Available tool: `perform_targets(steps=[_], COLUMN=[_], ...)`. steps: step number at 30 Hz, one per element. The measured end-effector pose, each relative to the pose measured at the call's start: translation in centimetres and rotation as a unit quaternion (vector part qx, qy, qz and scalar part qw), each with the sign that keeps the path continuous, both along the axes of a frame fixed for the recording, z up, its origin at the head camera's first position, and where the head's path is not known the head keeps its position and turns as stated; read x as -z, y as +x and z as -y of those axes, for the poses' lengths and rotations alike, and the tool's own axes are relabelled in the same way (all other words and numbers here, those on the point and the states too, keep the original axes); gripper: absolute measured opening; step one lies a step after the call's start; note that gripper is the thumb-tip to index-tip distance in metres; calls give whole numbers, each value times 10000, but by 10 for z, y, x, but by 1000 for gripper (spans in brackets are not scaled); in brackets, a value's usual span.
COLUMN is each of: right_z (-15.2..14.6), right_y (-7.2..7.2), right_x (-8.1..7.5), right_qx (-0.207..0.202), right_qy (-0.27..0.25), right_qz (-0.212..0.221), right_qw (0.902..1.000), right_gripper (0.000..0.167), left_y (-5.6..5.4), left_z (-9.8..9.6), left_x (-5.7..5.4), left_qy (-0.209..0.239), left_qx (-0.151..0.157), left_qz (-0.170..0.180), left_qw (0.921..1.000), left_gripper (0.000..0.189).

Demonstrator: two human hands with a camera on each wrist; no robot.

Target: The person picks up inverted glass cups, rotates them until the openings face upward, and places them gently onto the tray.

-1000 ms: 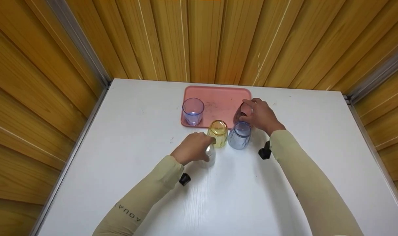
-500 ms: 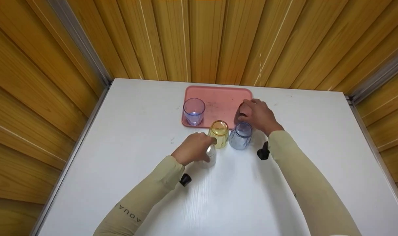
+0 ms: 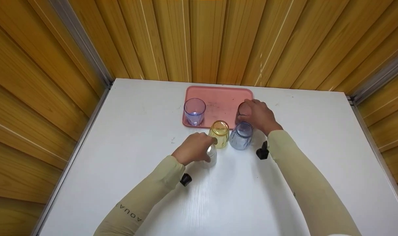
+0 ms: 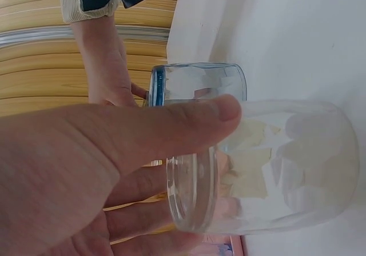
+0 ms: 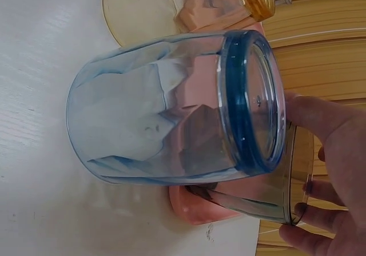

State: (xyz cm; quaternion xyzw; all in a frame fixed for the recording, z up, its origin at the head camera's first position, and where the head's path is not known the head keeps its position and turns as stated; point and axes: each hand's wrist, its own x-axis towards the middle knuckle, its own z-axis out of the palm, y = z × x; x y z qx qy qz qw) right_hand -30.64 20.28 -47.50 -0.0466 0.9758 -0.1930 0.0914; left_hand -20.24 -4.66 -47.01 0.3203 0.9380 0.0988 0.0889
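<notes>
Stretching over the white counter [image 3: 136, 114], we wear tan sleeves [image 3: 143, 195], with a small black thing [image 3: 186, 179] at each wrist. Our left hand [image 3: 193, 149] is the nearer one, and its fingers [image 4: 140, 219] and thumb hold a clear glass [image 4: 291, 170] near its bottom end. That glass is upside down on the counter, and it is the closest glass to us. Just past it, a yellow glass [image 3: 219, 135] stands upside down too. To its right is a blue glass [image 3: 241, 137], also upside down. Both are close by the near edge of a pink tray [image 3: 218, 95]. Farther on, our right hand [image 3: 261, 115] pinches the top rim of a dark see-through glass [image 5: 269, 198] between thumb and fingers. It stands upright at the tray's near right corner. A purple glass [image 3: 194, 111] stands upright in the near left corner. The tray sits by the counter's far edge, and behind that is a wooden-looking wall [image 3: 204, 39].
</notes>
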Motion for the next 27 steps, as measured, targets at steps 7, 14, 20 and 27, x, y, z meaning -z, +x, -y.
perform_targets(steps=[7, 14, 20, 27], right_z=[-2, -4, -5, -8], right_y=[3, 3, 4, 8], right_x=[1, -2, -3, -3], right_qx=[-20, 10, 124, 94], right_qy=[-204, -279, -415, -520], right_qz=[-88, -83, -62, -125], right_qw=[9998, 9996, 9990, 9985], right_gripper=[80, 81, 80, 78], left_y=[1, -1, -1, 0], left_z=[0, -1, -1, -1], left_x=[-1, 0, -1, 0], left_qy=[41, 29, -40, -82], left_qx=[67, 55, 67, 46], left_qz=[-41, -31, -1, 78], left_qw=[10000, 10000, 10000, 9999], left_gripper=[55, 56, 54, 54])
